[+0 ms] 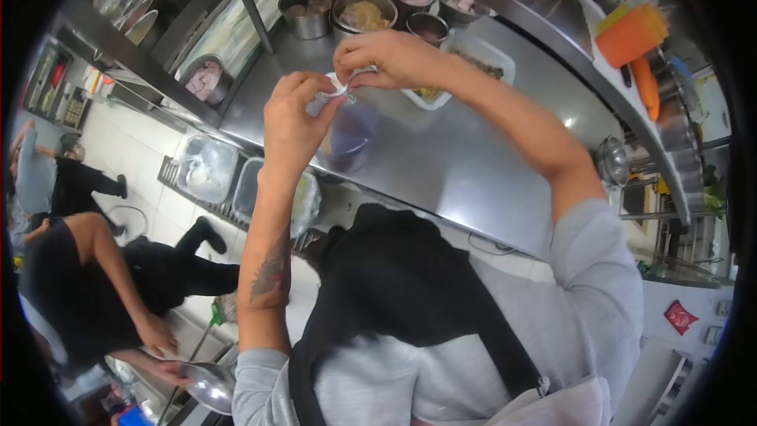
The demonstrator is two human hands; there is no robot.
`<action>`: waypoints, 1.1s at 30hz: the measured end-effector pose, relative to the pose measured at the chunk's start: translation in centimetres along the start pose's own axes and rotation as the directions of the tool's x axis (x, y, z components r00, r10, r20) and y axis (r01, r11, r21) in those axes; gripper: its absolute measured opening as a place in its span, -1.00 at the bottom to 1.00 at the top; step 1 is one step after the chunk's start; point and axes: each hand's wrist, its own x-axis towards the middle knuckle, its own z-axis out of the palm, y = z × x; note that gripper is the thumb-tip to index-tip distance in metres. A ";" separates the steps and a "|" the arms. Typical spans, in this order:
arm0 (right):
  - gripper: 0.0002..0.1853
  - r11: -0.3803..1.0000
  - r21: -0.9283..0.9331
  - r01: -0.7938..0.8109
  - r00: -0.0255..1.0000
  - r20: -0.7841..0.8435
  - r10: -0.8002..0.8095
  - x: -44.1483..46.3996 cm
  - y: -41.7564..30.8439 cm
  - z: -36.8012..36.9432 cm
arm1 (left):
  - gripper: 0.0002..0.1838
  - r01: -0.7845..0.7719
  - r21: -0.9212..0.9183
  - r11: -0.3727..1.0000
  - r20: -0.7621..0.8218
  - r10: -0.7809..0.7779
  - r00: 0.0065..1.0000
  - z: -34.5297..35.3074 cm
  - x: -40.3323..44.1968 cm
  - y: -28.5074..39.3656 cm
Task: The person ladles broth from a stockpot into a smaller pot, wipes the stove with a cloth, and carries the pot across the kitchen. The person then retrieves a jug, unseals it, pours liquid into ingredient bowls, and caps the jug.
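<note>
My left hand [293, 122] is closed in a pinch, thumb against fingers, on one side of a small white strip [337, 87] of thin, film-like material. The strip's other side is between the pinched fingers of my right hand [386, 61]. The two hands almost touch, raised over the steel worktop [465, 166]. Just below them is a see-through, bluish round container [351, 136], blurred, near the worktop's front edge. Whether the strip joins it I cannot tell. Behind my right wrist sits a white plastic basket [505, 71] with food in it, partly hidden by my forearm.
Several metal pots, one with yellowish food [364, 16], stand at the back. A bowl of pale meat chunks [205, 79] is at left. Clear tubs [206, 167] sit below the front edge. An overhead shelf [568, 31] crosses the right. A co-worker [87, 284] stands at left holding a metal bowl.
</note>
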 end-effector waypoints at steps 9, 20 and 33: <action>-0.83 0.972 0.057 0.230 0.972 0.045 -0.232 0.5 3.2 0.3 | -0.78 0.144 0.157 0.977 0.200 -0.174 0.964 -0.7 2.1 2.4; -0.92 0.918 -0.065 0.391 0.890 -0.226 -0.396 -2.3 4.3 4.1 | -0.78 0.180 0.242 0.953 0.263 -0.243 0.934 -1.3 0.9 1.1; -0.76 0.951 0.209 0.226 0.859 -0.502 -0.094 -3.4 4.3 5.7 | -0.80 0.234 0.313 0.921 0.090 -0.274 0.958 1.8 1.8 4.7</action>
